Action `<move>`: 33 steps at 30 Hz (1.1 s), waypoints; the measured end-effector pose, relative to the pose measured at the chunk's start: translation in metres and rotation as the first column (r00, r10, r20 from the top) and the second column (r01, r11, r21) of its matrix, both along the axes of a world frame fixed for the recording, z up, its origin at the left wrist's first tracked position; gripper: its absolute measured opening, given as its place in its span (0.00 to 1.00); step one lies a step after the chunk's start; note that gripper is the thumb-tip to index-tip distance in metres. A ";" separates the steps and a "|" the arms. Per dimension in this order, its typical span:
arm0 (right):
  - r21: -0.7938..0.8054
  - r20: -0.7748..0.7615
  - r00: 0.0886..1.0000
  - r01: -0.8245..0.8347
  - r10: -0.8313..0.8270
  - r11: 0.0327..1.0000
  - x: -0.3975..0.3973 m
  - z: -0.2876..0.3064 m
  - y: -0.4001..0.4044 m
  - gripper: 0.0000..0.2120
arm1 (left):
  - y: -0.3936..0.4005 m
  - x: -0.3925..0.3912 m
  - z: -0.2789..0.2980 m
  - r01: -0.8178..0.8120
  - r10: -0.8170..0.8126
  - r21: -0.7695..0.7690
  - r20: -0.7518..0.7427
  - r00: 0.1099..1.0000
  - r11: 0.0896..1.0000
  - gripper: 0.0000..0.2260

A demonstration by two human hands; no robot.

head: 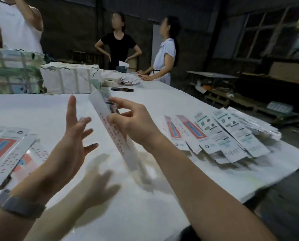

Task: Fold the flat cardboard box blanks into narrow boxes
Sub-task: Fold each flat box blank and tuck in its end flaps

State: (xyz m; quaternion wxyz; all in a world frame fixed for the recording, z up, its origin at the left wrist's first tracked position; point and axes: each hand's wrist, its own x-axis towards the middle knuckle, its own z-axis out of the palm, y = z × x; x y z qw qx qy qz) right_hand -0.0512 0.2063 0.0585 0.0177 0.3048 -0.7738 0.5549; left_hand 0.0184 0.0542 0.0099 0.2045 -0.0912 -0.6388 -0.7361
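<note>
A long narrow white box (116,136) printed with small red marks slants above the white table (145,202), blurred by motion. My right hand (134,122) grips it near its upper half, fingers and thumb curled round it. My left hand (74,136) hovers just left of the box with fingers spread and straight, holding nothing. A heap of flat printed blanks (220,134) lies on the table to the right. More printed pieces (9,150) lie at the left edge.
Wrapped bundles (67,79) and a larger green-white pack (13,72) stand at the back left. A dark phone (122,89) lies behind them. Three people stand at the table's far side. The table's right edge (275,185) drops to a dark floor.
</note>
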 end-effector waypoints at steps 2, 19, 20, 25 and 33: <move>0.025 -0.042 0.989 0.145 -0.144 0.989 -0.014 0.014 0.029 0.23 | -0.001 -0.005 0.001 -0.096 0.096 0.001 0.040 0.995 0.995 0.17; 0.484 -0.260 0.724 0.670 -0.639 0.563 -0.096 -0.003 0.197 0.09 | -0.022 -0.018 -0.017 -0.269 0.292 -0.140 0.181 0.939 0.953 0.17; 0.387 -0.198 0.741 0.661 -0.642 0.643 -0.092 -0.001 0.186 0.08 | -0.022 -0.016 -0.017 -0.286 0.317 -0.176 0.180 0.931 0.942 0.16; 0.024 0.105 0.927 0.359 -0.360 0.933 -0.052 0.013 0.099 0.10 | -0.034 -0.005 -0.018 -0.272 0.570 -0.809 0.092 0.817 0.521 0.09; -0.266 0.394 0.883 -0.157 0.256 0.951 0.008 -0.015 -0.047 0.11 | -0.059 0.013 -0.012 0.144 0.832 -0.981 0.184 0.524 0.126 0.21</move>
